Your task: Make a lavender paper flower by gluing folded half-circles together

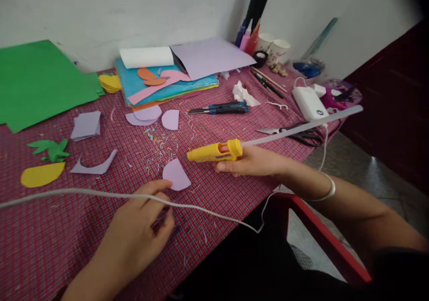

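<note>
My right hand (250, 161) grips a yellow hot glue gun (214, 152), its nozzle pointing left above the table. A long whitish glue stick (301, 126) runs out of its back toward the right. My left hand (140, 222) is over the front of the table, fingers loosely bent and apart. Its index fingertip meets the left edge of a small lilac paper piece (176, 175) with one rounded side. Another lilac piece (170, 120) lies farther back, beside overlapping lilac pieces (144, 115). A white cable (201, 210) crosses in front of my left hand.
Paper scraps litter the checked red tablecloth (110, 211). Behind are blue cutters (229, 108), scissors (295, 133), crumpled tissue (244, 94) and a white power bank (310, 103). Green sheets (40, 82), lilac squares (86, 125) and a yellow piece (43, 175) lie left. A red chair (328, 238) stands front right.
</note>
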`<state>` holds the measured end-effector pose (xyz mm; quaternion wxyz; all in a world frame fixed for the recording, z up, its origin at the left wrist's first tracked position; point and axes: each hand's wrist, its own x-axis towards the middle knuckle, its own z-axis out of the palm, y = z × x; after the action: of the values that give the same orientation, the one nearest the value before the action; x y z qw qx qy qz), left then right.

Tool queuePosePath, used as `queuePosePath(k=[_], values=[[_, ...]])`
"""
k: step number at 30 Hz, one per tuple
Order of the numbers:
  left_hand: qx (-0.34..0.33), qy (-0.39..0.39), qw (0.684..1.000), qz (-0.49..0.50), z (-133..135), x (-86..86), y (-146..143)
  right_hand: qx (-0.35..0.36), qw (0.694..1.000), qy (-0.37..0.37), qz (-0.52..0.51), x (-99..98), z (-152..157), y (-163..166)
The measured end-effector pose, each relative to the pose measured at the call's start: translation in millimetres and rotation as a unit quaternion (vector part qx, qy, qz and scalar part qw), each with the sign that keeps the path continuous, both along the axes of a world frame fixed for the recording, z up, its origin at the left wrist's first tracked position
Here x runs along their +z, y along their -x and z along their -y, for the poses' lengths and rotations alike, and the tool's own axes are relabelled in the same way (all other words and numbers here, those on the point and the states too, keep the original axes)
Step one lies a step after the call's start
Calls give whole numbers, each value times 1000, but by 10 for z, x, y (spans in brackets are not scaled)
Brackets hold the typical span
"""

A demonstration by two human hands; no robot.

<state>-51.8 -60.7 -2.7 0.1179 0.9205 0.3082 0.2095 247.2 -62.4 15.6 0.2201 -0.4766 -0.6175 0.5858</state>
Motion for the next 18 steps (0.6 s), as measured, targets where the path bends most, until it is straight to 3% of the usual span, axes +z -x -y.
queuePosePath(k=[4,10,18], values=[[-62,-96,992,-54,18,-58,-4,35,998,-53,1,-33,-68,61],[-79,-103,989,-74,0,-86,-29,75,992,-102,3,-86,-166,112],[-79,-100,990,-62,-2,-68,-41,77,992,-94,31,-121,-229,129]])
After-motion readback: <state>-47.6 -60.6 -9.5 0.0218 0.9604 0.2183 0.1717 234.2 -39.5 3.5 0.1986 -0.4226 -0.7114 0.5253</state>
